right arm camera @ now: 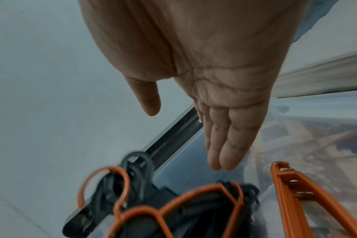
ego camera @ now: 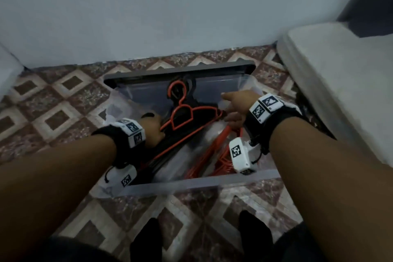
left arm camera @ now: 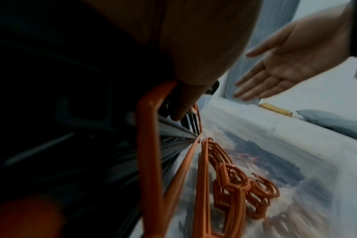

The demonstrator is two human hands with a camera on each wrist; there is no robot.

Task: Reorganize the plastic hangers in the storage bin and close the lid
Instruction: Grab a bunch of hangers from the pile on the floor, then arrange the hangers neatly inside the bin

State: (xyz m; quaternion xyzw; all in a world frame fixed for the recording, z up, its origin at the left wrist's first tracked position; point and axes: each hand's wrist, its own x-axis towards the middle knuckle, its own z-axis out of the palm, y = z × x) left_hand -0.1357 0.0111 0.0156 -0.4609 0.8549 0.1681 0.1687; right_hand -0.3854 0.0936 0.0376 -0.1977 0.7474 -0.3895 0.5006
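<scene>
A clear storage bin [ego camera: 191, 185] stands on the floor, its grey lid [ego camera: 180, 68] propped upright behind it against the wall. My left hand [ego camera: 155, 128] grips one end of a bundle of black hangers with an orange hanger [ego camera: 185, 112] on top; the bundle slants across the bin's left half. In the left wrist view my thumb [left arm camera: 185, 99] presses on that bundle [left arm camera: 149, 145]. My right hand [ego camera: 228, 108] hovers flat and holds nothing, over the bin's right side near the bundle's far end. A stack of orange hangers [ego camera: 219, 161] lies on the bin's floor at the right, also seen as orange hangers [right arm camera: 308, 193] below my right hand [right arm camera: 206, 135].
A pale wall [ego camera: 170, 17] rises just behind the bin. A white cushioned piece [ego camera: 340, 81] sits close on the right and another white edge [ego camera: 8, 70] on the left. Patterned floor tiles [ego camera: 63, 112] surround the bin. My dark-socked feet [ego camera: 146, 238] are in front.
</scene>
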